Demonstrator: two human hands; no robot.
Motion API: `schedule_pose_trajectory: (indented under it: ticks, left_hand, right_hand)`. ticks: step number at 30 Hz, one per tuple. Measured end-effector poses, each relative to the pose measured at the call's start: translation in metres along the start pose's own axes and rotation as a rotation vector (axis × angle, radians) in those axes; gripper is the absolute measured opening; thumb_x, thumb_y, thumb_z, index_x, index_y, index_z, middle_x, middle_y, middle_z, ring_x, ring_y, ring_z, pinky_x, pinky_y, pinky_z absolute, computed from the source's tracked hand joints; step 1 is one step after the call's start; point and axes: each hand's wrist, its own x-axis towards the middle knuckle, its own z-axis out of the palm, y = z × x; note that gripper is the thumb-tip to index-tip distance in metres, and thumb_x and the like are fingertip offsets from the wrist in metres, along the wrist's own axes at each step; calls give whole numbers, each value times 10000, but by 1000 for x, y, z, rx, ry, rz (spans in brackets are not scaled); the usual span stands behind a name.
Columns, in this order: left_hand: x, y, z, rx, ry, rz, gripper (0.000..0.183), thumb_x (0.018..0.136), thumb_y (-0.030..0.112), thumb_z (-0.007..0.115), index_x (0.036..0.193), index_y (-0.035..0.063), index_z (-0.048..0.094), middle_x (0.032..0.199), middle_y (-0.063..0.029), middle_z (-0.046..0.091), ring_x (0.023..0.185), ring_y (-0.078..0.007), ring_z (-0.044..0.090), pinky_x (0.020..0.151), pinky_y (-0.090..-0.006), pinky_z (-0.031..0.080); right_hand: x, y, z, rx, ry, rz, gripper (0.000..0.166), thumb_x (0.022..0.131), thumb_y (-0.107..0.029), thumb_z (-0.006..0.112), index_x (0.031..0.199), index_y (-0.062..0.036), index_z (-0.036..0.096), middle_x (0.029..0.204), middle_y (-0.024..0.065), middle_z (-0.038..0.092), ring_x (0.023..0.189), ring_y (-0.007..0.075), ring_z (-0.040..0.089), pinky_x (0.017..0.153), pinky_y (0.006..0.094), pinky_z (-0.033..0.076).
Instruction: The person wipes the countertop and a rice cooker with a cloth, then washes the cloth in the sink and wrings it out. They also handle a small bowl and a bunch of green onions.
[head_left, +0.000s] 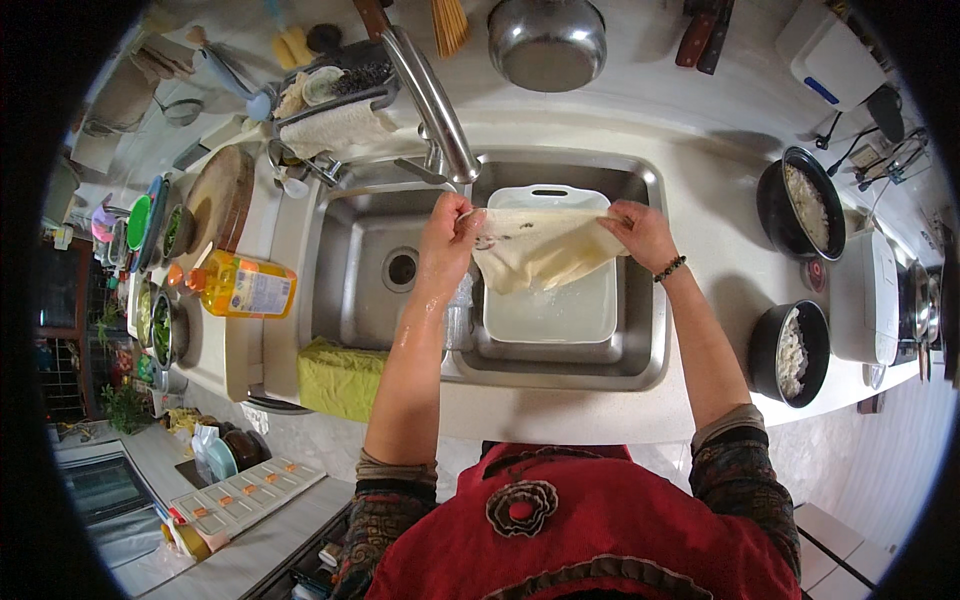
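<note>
A wet cream-coloured cloth (551, 244) with a few dark marks hangs stretched between my two hands. My left hand (452, 225) pinches its upper left corner, and my right hand (637, 234), with a beaded bracelet at the wrist, grips the upper right one. Below the cloth, a white rectangular plastic basin (551, 322) with a slotted handle sits in the right bowl of the steel sink (652, 330). Some water shows in the basin. The faucet (442, 105) reaches over the sink, its spout just above my left hand.
An orange bottle of liquid soap (251, 285) and a green cloth (341, 379) lie left of the sink. Two dark pots of rice, one farther back (802, 202) and one nearer (789, 352), stand at right. A steel pot (547, 45) and knives (705, 34) are along the back.
</note>
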Motion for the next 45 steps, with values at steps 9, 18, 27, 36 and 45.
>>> schedule_pose_trajectory:
  ticks: [9,18,27,36,45]
  left_hand:
    - [-38,-138,74,763,-462,-91,154,769,154,570,897,73,541,915,-168,587,846,-347,585,709,-447,461]
    - [-72,-176,89,962,-753,-174,139,750,97,509,819,60,624,822,-133,634,822,-320,606,692,-403,475]
    - [-49,-74,22,-468,-220,-550,142,732,94,624,665,122,502,632,50,479,572,-78,467,487,-243,342]
    - [-66,-7,63,-860,-176,-371,66,798,101,605,781,91,542,786,16,556,734,-89,522,628,-236,406]
    - [-94,-6,62,-754,-199,-349,111,834,102,524,907,19,534,945,-95,597,861,-168,572,815,-305,448]
  right_hand:
    - [-32,36,119,-362,-205,63,195,801,-217,536,924,-67,546,795,170,613,732,355,590,582,418,471]
    - [-75,48,148,-508,-839,179,193,812,-159,513,951,-44,584,838,146,629,804,292,618,650,384,494]
    - [-39,13,44,606,-370,588,209,844,-160,496,976,-25,585,744,54,585,587,133,577,450,296,482]
    - [-39,-83,21,1108,-276,533,312,887,-282,526,1074,-34,493,842,46,573,671,131,585,571,299,523]
    - [-41,-74,32,892,-268,562,167,838,-159,585,924,-16,586,806,5,595,710,76,551,624,243,462]
